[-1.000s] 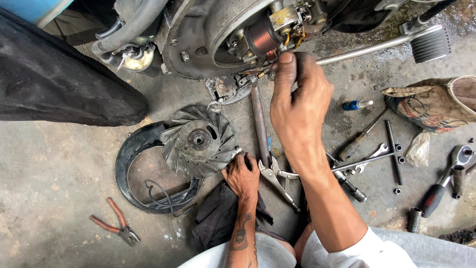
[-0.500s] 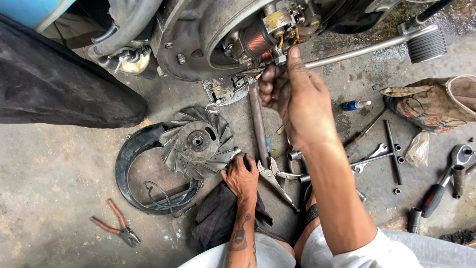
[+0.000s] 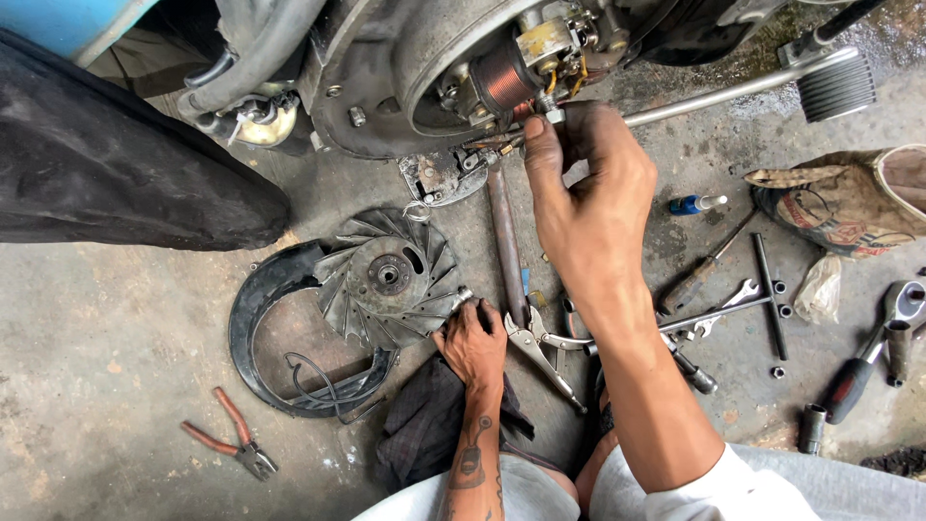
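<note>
My right hand point(image 3: 588, 203) pinches a small fitting beside the copper coil point(image 3: 500, 79), top centre of frame. My left hand point(image 3: 473, 340) rests fingers-down by the fan point(image 3: 384, 275), mid-frame, gripping nothing. Fan is off; coil work unfinished.

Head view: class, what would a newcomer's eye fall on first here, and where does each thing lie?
First, the right hand reaching up at the copper coil inside the opened engine housing at the top. Next, the finned metal fan wheel on the concrete floor at centre, with the left hand resting by its lower right edge. Orange-handled pliers lie apart at lower left.
</note>
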